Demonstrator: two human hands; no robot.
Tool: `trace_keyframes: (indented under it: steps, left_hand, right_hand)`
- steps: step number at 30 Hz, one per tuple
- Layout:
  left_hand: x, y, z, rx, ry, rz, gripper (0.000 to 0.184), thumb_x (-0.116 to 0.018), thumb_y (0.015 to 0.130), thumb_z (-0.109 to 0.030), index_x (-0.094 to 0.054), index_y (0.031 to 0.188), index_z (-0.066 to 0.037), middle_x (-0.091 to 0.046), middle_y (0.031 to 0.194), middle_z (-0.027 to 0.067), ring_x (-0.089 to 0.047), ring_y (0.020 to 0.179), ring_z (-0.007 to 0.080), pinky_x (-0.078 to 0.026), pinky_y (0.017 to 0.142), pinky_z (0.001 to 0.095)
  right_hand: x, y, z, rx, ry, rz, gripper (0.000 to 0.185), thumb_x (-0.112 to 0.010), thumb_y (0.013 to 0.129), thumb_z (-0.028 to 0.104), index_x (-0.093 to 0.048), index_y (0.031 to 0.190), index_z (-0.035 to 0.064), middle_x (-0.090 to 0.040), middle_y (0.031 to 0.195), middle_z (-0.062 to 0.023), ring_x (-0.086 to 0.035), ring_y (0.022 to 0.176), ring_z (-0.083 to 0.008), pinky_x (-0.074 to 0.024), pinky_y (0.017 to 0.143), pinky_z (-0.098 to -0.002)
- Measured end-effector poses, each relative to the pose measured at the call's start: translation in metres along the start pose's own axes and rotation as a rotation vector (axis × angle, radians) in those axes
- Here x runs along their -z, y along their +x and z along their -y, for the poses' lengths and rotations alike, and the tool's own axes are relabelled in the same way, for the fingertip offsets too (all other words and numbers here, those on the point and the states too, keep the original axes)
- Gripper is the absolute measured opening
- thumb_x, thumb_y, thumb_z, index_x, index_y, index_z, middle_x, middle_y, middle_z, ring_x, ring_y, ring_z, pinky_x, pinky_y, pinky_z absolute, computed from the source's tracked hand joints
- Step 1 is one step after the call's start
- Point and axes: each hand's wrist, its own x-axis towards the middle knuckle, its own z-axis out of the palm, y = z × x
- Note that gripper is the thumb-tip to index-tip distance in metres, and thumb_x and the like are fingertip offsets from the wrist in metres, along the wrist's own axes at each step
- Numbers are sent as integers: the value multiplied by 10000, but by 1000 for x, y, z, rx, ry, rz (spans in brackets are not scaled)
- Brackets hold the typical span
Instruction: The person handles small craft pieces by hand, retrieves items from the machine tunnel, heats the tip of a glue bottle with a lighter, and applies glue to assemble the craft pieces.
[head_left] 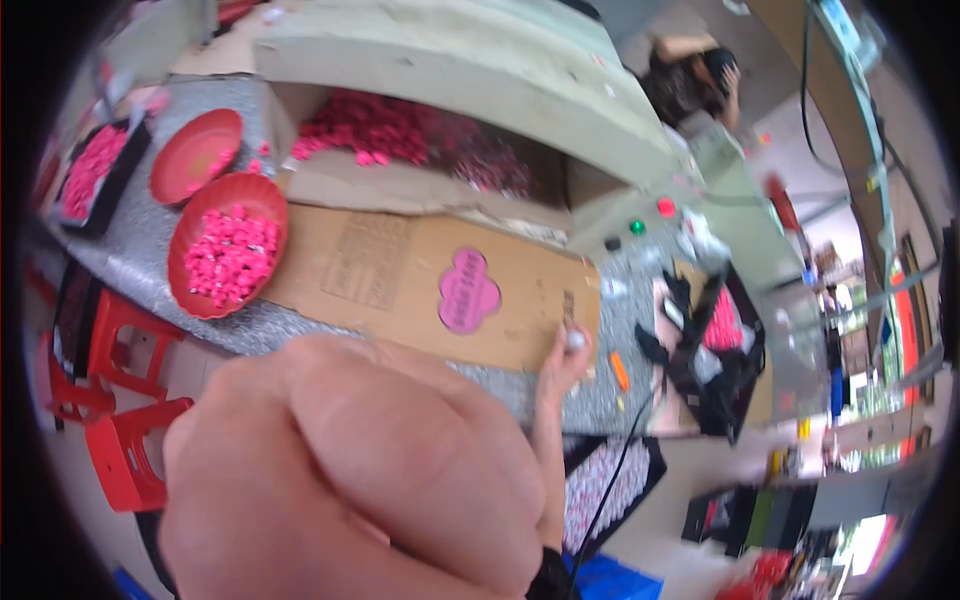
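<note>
My left hand [370, 470] is very close to the camera and hides much of the lower middle of the view. Its fingers are curled closed, and what they hold, if anything, is hidden. Farther off, at the right end of a flat cardboard sheet [400, 270], is my right hand [562, 362]. Its fingers are closed around a small whitish round piece [575, 341], too small to name. A pink flower-shaped sign [469, 291] lies on the cardboard, left of my right hand. An orange tool [620, 371] lies just right of that hand.
A red bowl [181, 262] of small pink pieces stands left, beside another red bowl [160, 175]. Behind the cardboard is an open-fronted machine [440, 60] with pink pieces inside. A black-lined box [735, 395] stands right. Red stools [125, 465] are lower left; a person [690, 85] sits beyond.
</note>
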Motion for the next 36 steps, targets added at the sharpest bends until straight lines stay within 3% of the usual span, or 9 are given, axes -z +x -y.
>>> trace_keyframes:
  steps: [5,9,11,16,20,27,30,32,36]
  left_hand:
    - [-2,-25,-18,-89,379,-232,49,-555,849,-83,-601,862,-82,-524,795,43,-541,698,138,-433,608,296]
    - [22,-64,101,171,771,-387,87,-517,877,-10,-600,873,-33,-606,924,76,-583,780,146,-475,681,293]
    - [48,-112,180,805,584,-355,95,-565,856,-14,-616,933,11,-609,886,86,-610,803,225,-491,704,313]
    - [84,-197,305,814,1050,177,138,-554,799,-30,-662,885,-26,-635,880,169,-625,837,334,-498,727,420]
    - [87,-189,352,1058,1198,444,156,-561,747,-57,-668,860,-56,-646,899,169,-623,856,356,-492,730,462]
    - [103,-175,338,1182,1128,588,125,-572,747,-124,-644,802,-38,-651,905,166,-631,862,331,-492,748,443]
    - [157,-199,342,827,1461,318,152,-571,753,-125,-654,855,-48,-649,950,158,-624,892,328,-492,767,434]
    - [185,-178,333,1131,1323,227,236,-571,761,-107,-639,977,-41,-595,1102,195,-579,1034,322,-481,855,392]
    - [201,-172,329,1113,1391,349,324,-525,812,-137,-592,1126,-98,-557,1198,158,-528,1119,332,-452,912,388]
  right_hand:
    - [4,-5,8,-125,273,75,332,-567,888,48,-437,1188,-13,-566,1063,-112,-557,943,-149,-466,805,-258]
    - [2,-6,4,-108,222,142,347,-558,893,59,-432,1203,-31,-548,1086,-116,-551,927,-153,-465,804,-272]
    - [-3,-7,2,-124,219,145,356,-550,897,71,-428,1213,-40,-541,1089,-123,-550,922,-162,-465,811,-281]
    - [-1,-3,14,-122,188,132,355,-519,914,81,-414,1225,-54,-528,1029,-111,-548,870,-165,-468,782,-280]
    - [-2,1,11,-119,240,115,347,-508,915,73,-410,1223,-54,-523,1000,-105,-545,880,-165,-466,778,-278]
    - [-2,-1,11,-156,259,156,326,-485,918,51,-400,1215,-54,-525,979,-97,-526,871,-153,-452,759,-260]
    - [-5,-1,13,-156,262,160,319,-485,917,49,-406,1208,-54,-524,971,-91,-510,834,-143,-444,734,-255]
    - [-4,-1,13,-132,225,166,313,-488,916,51,-413,1201,-54,-524,970,-92,-511,837,-140,-445,735,-255]
    - [-5,0,11,-136,214,160,305,-495,918,63,-427,1192,-53,-528,968,-92,-522,846,-146,-451,742,-255]
